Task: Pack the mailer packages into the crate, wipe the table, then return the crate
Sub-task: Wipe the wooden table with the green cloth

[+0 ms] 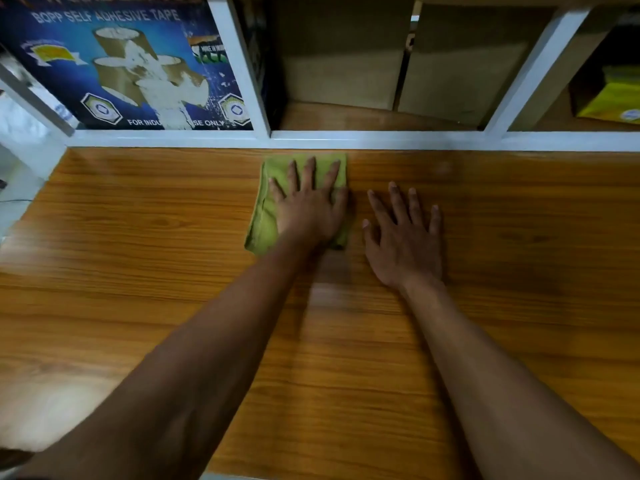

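— Green cloth (268, 206) where?
— Flat on wooden table (138, 306), near back edge, just before white shelf frame (346, 138).
— Left hand (310, 209)?
— Pressed on top of green cloth, fingers straight and spread, gripping nothing.
— Right hand (403, 237)?
— Just right of green cloth, palm down on bare wood, fingers spread and relaxed, holding nothing.
— Behind green cloth?
— Adhesive tape carton (124, 64) far left, brown boxes (398, 64) straight behind, yellow box (609, 95) far right.

Blue tape carton (131, 64), brown boxes (341, 53), yellow pack (609, 95) on shelf (311, 138)
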`<state>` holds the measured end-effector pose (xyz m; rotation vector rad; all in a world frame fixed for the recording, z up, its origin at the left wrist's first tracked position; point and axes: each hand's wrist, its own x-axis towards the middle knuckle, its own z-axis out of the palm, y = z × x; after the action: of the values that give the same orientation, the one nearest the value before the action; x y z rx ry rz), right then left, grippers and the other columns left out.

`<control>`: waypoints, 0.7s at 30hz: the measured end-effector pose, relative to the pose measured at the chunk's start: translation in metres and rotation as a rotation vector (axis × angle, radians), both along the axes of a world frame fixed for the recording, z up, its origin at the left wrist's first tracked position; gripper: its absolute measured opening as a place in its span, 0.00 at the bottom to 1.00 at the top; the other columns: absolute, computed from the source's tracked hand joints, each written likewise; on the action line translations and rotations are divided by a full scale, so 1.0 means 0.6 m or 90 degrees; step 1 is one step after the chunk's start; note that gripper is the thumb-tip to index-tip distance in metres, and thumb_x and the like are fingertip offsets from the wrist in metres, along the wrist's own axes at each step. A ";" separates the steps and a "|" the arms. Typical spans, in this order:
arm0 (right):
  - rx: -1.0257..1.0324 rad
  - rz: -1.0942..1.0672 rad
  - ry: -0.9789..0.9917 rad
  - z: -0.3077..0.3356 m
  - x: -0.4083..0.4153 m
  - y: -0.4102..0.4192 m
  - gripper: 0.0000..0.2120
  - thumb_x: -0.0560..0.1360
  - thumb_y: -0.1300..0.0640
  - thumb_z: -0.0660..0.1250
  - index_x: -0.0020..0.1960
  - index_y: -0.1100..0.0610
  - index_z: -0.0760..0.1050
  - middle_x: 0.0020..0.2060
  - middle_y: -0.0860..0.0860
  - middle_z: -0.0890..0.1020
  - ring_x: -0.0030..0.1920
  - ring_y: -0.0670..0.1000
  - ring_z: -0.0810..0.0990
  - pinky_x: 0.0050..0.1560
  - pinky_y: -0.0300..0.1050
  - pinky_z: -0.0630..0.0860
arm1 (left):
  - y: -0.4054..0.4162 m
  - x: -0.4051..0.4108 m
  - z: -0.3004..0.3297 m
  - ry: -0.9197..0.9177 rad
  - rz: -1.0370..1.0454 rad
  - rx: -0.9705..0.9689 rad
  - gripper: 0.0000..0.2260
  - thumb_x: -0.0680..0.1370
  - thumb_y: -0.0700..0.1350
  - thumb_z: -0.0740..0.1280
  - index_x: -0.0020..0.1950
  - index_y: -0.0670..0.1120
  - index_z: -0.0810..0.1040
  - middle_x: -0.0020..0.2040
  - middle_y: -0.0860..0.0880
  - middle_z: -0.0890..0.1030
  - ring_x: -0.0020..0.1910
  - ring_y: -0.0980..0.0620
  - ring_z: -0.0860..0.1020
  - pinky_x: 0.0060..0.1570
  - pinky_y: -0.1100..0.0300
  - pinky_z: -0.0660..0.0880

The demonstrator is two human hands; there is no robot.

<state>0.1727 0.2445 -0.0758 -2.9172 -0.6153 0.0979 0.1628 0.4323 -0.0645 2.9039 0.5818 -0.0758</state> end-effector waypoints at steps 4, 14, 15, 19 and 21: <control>0.017 0.000 0.004 0.000 -0.001 0.001 0.31 0.84 0.34 0.40 0.86 0.39 0.44 0.86 0.47 0.43 0.85 0.56 0.40 0.81 0.69 0.42 | -0.039 -0.117 -0.006 -0.031 -0.027 0.011 0.29 0.84 0.68 0.43 0.85 0.66 0.45 0.88 0.47 0.49 0.86 0.40 0.43 0.79 0.28 0.43; 0.012 0.009 0.008 -0.006 0.002 -0.001 0.30 0.85 0.34 0.40 0.85 0.38 0.42 0.86 0.47 0.41 0.85 0.56 0.38 0.81 0.69 0.39 | -0.004 -0.037 0.003 -0.001 0.002 0.011 0.28 0.84 0.67 0.41 0.85 0.66 0.45 0.88 0.51 0.47 0.86 0.41 0.41 0.79 0.28 0.41; 0.015 0.008 0.011 -0.006 0.002 -0.001 0.30 0.85 0.34 0.40 0.85 0.38 0.42 0.86 0.47 0.41 0.85 0.56 0.39 0.81 0.69 0.39 | -0.022 -0.075 0.000 -0.014 -0.014 0.016 0.28 0.84 0.67 0.41 0.85 0.66 0.44 0.88 0.52 0.46 0.86 0.42 0.42 0.79 0.29 0.41; 0.014 0.006 0.009 -0.006 -0.001 0.001 0.30 0.85 0.35 0.40 0.86 0.39 0.43 0.86 0.48 0.42 0.85 0.57 0.40 0.81 0.70 0.40 | -0.033 -0.119 -0.006 -0.015 -0.016 0.010 0.27 0.85 0.65 0.42 0.85 0.68 0.43 0.88 0.53 0.47 0.86 0.42 0.43 0.79 0.29 0.43; 0.010 0.006 0.007 -0.005 -0.001 0.000 0.30 0.85 0.35 0.41 0.86 0.38 0.43 0.86 0.47 0.43 0.85 0.57 0.40 0.81 0.69 0.40 | -0.010 -0.064 -0.006 -0.014 -0.002 0.017 0.27 0.85 0.66 0.43 0.84 0.68 0.44 0.88 0.52 0.49 0.86 0.41 0.44 0.78 0.28 0.43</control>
<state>0.1723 0.2442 -0.0787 -2.8968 -0.6243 0.1103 0.1243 0.4262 -0.0682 2.9278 0.5793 -0.0355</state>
